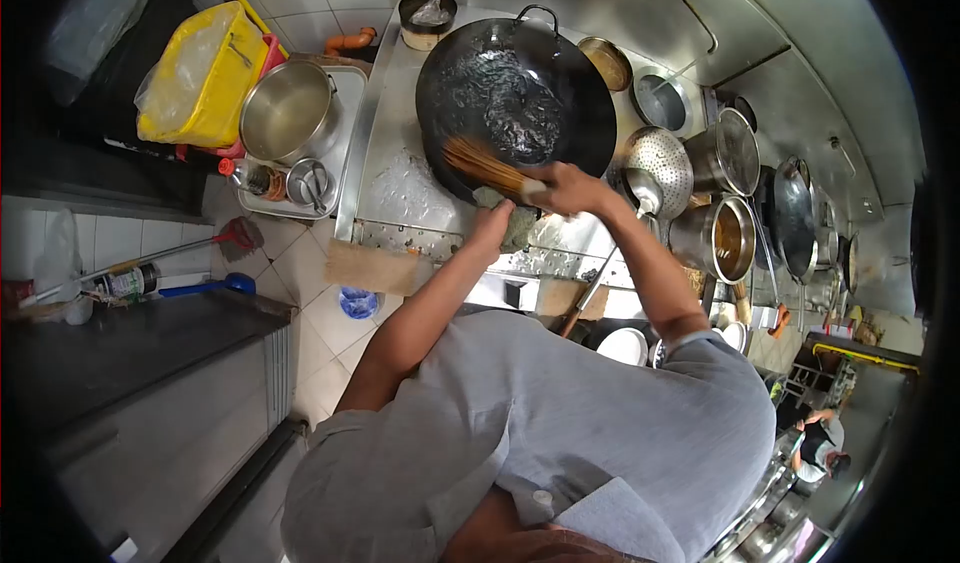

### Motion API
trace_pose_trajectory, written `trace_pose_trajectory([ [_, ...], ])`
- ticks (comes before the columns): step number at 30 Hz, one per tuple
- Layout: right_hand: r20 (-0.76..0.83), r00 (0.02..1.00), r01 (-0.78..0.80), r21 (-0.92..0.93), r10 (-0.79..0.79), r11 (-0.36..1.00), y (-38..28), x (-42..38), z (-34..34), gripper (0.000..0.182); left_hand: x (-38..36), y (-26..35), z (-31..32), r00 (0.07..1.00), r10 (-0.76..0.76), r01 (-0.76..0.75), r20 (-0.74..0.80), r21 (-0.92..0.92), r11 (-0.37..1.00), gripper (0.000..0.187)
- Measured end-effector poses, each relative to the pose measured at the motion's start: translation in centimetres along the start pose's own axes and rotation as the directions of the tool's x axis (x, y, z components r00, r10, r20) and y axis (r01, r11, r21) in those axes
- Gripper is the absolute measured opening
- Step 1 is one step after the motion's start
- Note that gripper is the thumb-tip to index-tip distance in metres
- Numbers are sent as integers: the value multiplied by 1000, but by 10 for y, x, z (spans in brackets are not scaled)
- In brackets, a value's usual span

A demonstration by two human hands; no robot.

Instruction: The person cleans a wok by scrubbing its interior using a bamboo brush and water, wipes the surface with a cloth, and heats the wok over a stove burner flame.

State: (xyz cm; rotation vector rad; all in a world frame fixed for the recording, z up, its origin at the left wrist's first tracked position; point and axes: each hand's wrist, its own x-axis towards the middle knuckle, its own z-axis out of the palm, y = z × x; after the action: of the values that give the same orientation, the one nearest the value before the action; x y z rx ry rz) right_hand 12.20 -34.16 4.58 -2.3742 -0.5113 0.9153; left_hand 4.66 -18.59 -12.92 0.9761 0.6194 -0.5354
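Observation:
A large black wok (590,113) with swirling water in it sits on the steel stove. My right hand (568,189) is closed round the bound end of a bamboo wok brush (482,166). The brush's bristles, slightly blurred, spread over the wok's near inner side. Close beside it, my left hand (490,225) grips a grey-green cloth (519,228) at the near rim of the wok. Whatever part of the rim or handle lies under the cloth is hidden. The wok's far loop handle (538,13) is bare.
Right of the wok are a perforated strainer (672,158), a ladle (645,191) and a pot of brown liquid (735,240). A steel pot (290,113) and a red-capped bottle (245,175) stand on a tray at left. Another person (822,443) is far off at lower right.

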Motion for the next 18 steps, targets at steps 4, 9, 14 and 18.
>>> trace_pose_trajectory([
  [4, -261, 921, -381, -446, 290, 810, 7, 5, -32, 46, 10, -9, 6, 998, 58, -57, -8, 56, 997, 27],
  [9, -538, 781, -392, -28, 316, 920, 39, 123, -15, 45, 8, -10, 8, 999, 0, 2, 44, -38, 999, 27],
  [14, -227, 967, -194, -378, 113, 905, -8, 28, 26, 48, 2, -11, 14, 998, 36, -33, 49, -66, 997, 27],
  [18, -283, 933, -340, -498, 222, 798, 3, 18, -16, 46, -6, -3, 11, 998, 48, -47, 34, -29, 998, 29],
])
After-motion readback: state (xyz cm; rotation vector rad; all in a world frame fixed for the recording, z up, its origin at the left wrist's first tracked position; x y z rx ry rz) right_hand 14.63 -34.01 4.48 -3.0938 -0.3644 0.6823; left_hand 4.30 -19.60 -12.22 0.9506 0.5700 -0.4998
